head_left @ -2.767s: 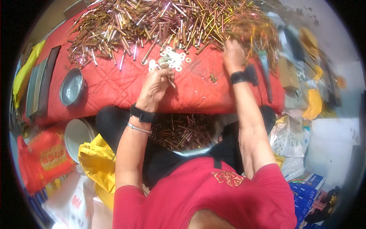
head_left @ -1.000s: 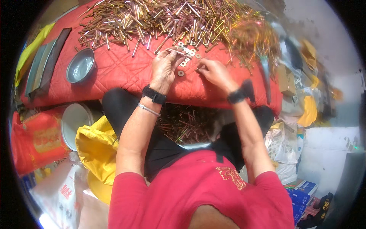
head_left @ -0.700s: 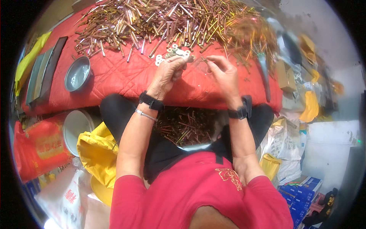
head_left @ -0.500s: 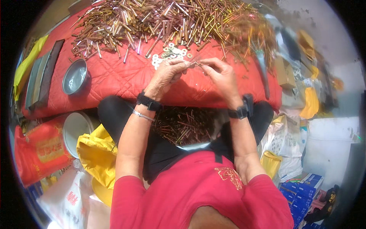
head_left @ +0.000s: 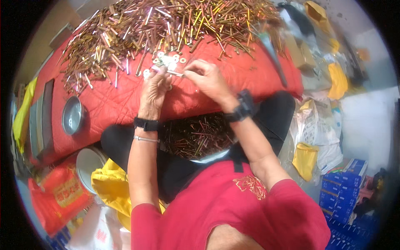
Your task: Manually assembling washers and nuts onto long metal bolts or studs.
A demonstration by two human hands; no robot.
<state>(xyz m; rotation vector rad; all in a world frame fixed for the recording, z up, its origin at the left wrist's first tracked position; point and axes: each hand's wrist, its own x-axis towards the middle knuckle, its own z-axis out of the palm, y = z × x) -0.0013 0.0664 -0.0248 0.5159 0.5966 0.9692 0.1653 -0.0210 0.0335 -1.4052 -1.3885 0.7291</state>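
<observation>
Above the near part of the red quilted cover, my right hand (head_left: 208,81) pinches one end of a slim, shiny metal bolt (head_left: 176,73). The fingertips of my left hand (head_left: 154,91) close around the bolt's other end. Whether a washer is also between the left fingers I cannot tell. Just beyond the left fingertips lies a small heap of pale, flat ring washers (head_left: 168,61). Farther back, a large pile of loose brass-coloured bolts (head_left: 166,29) spreads across the cover.
The red quilted cover (head_left: 108,108) bears a grey metal bowl (head_left: 72,116) at the left. Between my legs a container holds more bolts (head_left: 196,135). Bags, a yellow cloth (head_left: 109,183) and a round pale lid-like thing lie left; blue boxes (head_left: 343,187) stack at right.
Both hands have moved left, and the left hand has come down beside the washers. The bolt between the fingers shows more plainly. The whole view has shifted and tilted slightly.
</observation>
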